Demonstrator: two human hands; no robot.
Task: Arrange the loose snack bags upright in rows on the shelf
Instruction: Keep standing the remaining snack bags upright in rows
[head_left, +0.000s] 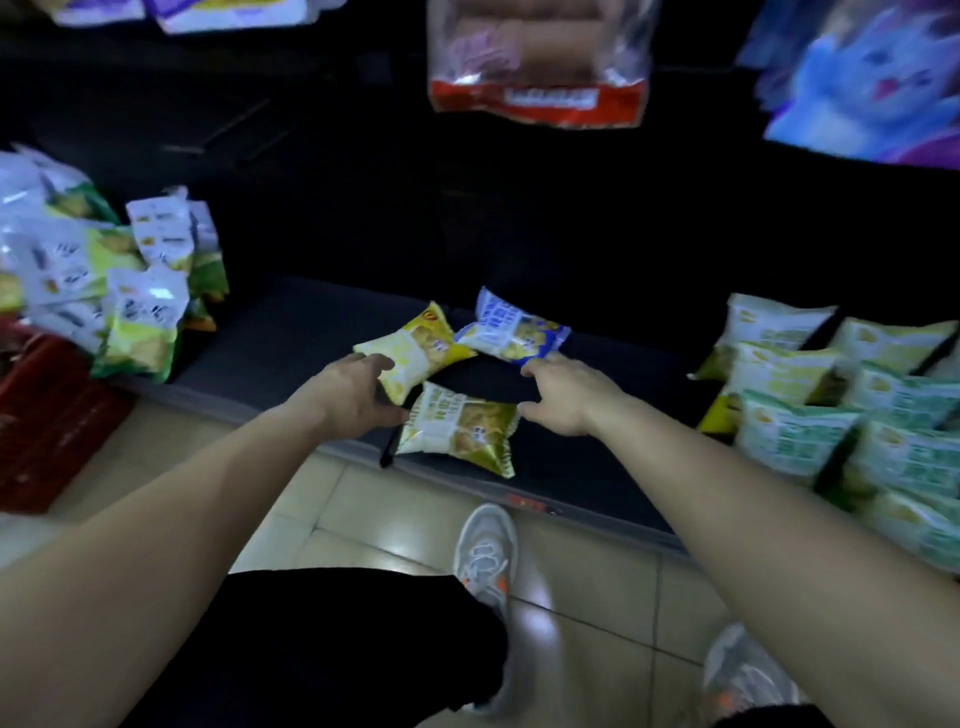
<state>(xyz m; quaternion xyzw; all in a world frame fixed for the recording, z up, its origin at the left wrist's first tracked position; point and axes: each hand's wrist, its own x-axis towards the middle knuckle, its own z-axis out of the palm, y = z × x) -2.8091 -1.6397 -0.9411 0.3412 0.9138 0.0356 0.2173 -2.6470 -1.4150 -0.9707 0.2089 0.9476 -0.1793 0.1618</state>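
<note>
1. Black shorts (332, 649) and two grey sneakers with orange accents (485, 551) fill the bottom of the view, standing on a beige tiled floor (389, 519).
2. Both bare forearms reach forward and down to a low, dark shelf (285, 338).
3. Three loose snack bags lie flat, none upright, in the middle of that shelf: a yellow bag (423, 345), a blue bag (511, 335) behind and to its right, and a green-and-white bag (460, 428) nearest the front edge. The yellow and blue bags touch at their corners, and the yellow bag's near corner overlaps the green-and-white bag.
4. The left hand (358, 389) curls round the near left end of the yellow bag, fingers over its top edge and thumb under its lower corner, beside the green-and-white bag.
5. The right hand (563, 397) is spread and holds nothing. Its forefinger tip lies at the lower edge of the blue bag, and its thumb points at the right corner of the green-and-white bag.
6. To the right, green and pale yellow bags (831, 405) stand in tidy rows on the shelf.
7. To the left, white-and-green bags (140, 312) lean in a loose heap, with a red crate (47, 415) on the floor beside them.
8. Above, a clear bread bag with a red band (540, 62) hangs blurred, and a blue-purple package (857, 78) sits at top right.
</note>
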